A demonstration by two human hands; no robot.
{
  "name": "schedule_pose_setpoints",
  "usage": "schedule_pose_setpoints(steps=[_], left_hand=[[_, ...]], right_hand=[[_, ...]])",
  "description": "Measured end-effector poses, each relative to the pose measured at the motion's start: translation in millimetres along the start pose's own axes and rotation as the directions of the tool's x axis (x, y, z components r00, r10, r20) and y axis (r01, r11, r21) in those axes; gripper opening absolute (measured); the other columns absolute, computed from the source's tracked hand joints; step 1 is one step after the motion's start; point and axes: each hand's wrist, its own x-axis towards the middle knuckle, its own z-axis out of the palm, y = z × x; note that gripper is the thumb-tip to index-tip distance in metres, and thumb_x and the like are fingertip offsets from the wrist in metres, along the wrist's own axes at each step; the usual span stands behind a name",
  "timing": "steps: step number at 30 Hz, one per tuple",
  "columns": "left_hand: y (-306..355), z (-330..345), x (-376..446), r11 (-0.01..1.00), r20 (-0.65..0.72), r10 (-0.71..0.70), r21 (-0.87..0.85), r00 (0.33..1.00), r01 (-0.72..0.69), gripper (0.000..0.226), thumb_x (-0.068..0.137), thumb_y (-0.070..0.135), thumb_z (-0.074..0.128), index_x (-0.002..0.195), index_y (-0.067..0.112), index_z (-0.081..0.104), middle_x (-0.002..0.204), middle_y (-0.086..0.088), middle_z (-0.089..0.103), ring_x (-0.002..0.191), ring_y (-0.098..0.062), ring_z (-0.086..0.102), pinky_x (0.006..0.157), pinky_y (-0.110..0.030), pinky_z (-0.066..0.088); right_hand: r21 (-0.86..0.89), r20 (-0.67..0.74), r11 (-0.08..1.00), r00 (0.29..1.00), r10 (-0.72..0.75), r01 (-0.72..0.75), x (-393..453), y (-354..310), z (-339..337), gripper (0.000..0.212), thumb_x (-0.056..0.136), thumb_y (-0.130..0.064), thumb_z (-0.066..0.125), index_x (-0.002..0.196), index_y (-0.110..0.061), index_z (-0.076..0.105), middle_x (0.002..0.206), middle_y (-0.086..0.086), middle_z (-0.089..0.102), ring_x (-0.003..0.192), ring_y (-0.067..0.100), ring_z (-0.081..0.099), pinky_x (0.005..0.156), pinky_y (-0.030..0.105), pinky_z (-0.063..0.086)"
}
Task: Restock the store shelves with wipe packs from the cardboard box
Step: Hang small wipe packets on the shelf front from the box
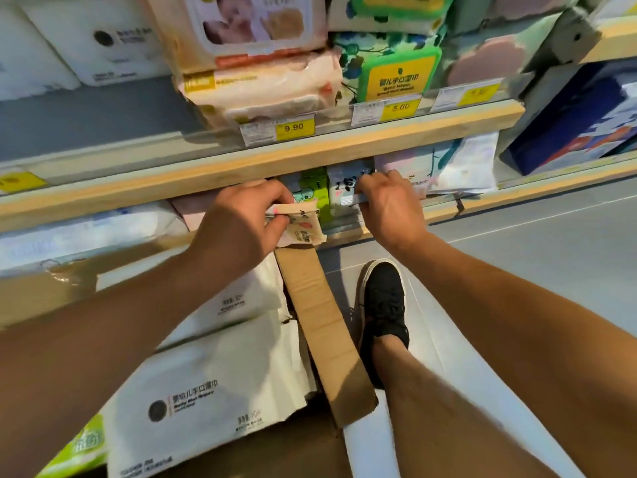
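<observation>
Two wood-edged shelves crowd the reach, tight gap betw. them. Cardboard box near-left on floor holds white wipe packs. Left hand pinches small wipe pack at lower shelf lip; right hand grips pack there.

A black shoe stands on the pale grey floor, just right of the shelving. Three yellow price tags are clipped along the front rail of the upper shelf: one reading 9.90, one reading 5.00, and a third further right whose figures are too blurred to read. Another yellow tag shows at the far left on a lower rail. At the right edge a dark blue box with white and red print sits on the neighbouring shelf, possibly a tissue carton.
</observation>
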Motion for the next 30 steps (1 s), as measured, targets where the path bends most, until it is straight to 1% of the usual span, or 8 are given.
schedule_pose_setpoints(steps=[7, 13, 15, 18, 22, 25, 27, 30], left_hand=[[-13, 14, 6, 0.996, 0.036, -0.039, 0.086, 0.999, 0.036, 0.014, 0.079, 0.014, 0.065, 0.089, 0.023, 0.067, 0.087, 0.003, 0.066, 0.077, -0.014, 0.054, 0.066, -0.027, 0.036], [-13, 17, 9, 0.994, 0.062, -0.066, 0.094, 0.996, 0.06, 0.013, 0.08, 0.015, 0.061, 0.09, 0.024, 0.065, 0.087, 0.005, 0.064, 0.078, -0.014, 0.052, 0.069, -0.029, 0.037], [-12, 17, 9, 0.994, 0.051, -0.056, 0.102, 0.997, 0.05, 0.014, 0.08, 0.015, 0.061, 0.089, 0.024, 0.065, 0.088, 0.004, 0.065, 0.079, -0.016, 0.054, 0.07, -0.028, 0.037], [-10, 17, 9, 0.992, 0.029, -0.045, 0.121, 0.999, 0.041, 0.013, 0.08, 0.016, 0.061, 0.089, 0.024, 0.065, 0.09, 0.004, 0.067, 0.08, -0.018, 0.056, 0.07, -0.028, 0.039], [-3, 20, 10, 0.993, -0.004, -0.013, 0.121, 1.0, 0.013, 0.013, 0.079, 0.016, 0.062, 0.089, 0.022, 0.065, 0.088, 0.002, 0.067, 0.078, -0.019, 0.057, 0.07, -0.03, 0.043], [1, 24, 10, 0.994, -0.023, 0.011, 0.112, 1.0, -0.009, 0.013, 0.078, 0.016, 0.062, 0.089, 0.021, 0.065, 0.085, 0.002, 0.066, 0.078, -0.021, 0.057, 0.072, -0.034, 0.047], [1, 30, 11, 0.992, -0.023, 0.03, 0.12, 0.999, -0.027, 0.014, 0.077, 0.018, 0.06, 0.089, 0.019, 0.066, 0.085, 0.001, 0.066, 0.078, -0.022, 0.059, 0.072, -0.036, 0.048], [1, 38, 17, 0.986, -0.023, 0.028, 0.168, 0.999, -0.024, 0.013, 0.078, 0.021, 0.059, 0.09, 0.019, 0.064, 0.086, -0.001, 0.066, 0.081, -0.025, 0.06, 0.072, -0.037, 0.046]], right_hand=[[-0.087, 0.074, 0.996, 0.997, 0.033, -0.027, 13, 5, 35, 0.029, 0.086, -0.006, 0.06, 0.113, -0.014, 0.055, 0.108, 0.012, 0.066, 0.11, 0.036, 0.05, 0.084, 0.042, 0.039], [-0.192, -0.055, 0.98, 0.998, 0.035, -0.045, 17, 2, 40, 0.026, 0.079, -0.009, 0.067, 0.104, -0.012, 0.059, 0.105, 0.013, 0.055, 0.1, 0.036, 0.047, 0.084, 0.044, 0.035], [-0.174, -0.091, 0.98, 0.992, 0.083, -0.098, 18, -2, 39, 0.03, 0.079, -0.01, 0.067, 0.107, -0.013, 0.058, 0.105, 0.014, 0.051, 0.098, 0.036, 0.047, 0.083, 0.044, 0.036], [-0.008, -0.113, 0.99, 0.984, 0.139, -0.141, 15, -9, 38, 0.042, 0.078, -0.001, 0.064, 0.118, -0.008, 0.051, 0.104, 0.018, 0.055, 0.093, 0.039, 0.055, 0.076, 0.047, 0.043], [0.218, -0.003, 0.969, 0.993, 0.121, -0.117, 0, -13, 41, 0.07, 0.082, 0.003, 0.059, 0.145, -0.011, 0.032, 0.131, 0.016, 0.049, 0.103, 0.036, 0.055, 0.078, 0.043, 0.048], [0.278, 0.087, 0.955, 0.993, 0.08, -0.101, -7, -12, 44, 0.073, 0.076, 0.001, 0.065, 0.141, -0.013, 0.035, 0.144, 0.011, 0.036, 0.116, 0.035, 0.052, 0.089, 0.041, 0.049], [0.237, 0.172, 0.969, 0.985, 0.03, -0.071, -9, -9, 47, 0.073, 0.074, -0.011, 0.071, 0.139, -0.01, 0.038, 0.143, 0.011, 0.037, 0.124, 0.033, 0.046, 0.102, 0.039, 0.041], [0.176, 0.242, 0.984, 0.97, -0.005, -0.039, -12, -6, 51, 0.088, 0.073, -0.028, 0.074, 0.147, -0.01, 0.029, 0.149, 0.012, 0.032, 0.139, 0.029, 0.028, 0.115, 0.036, 0.024]])
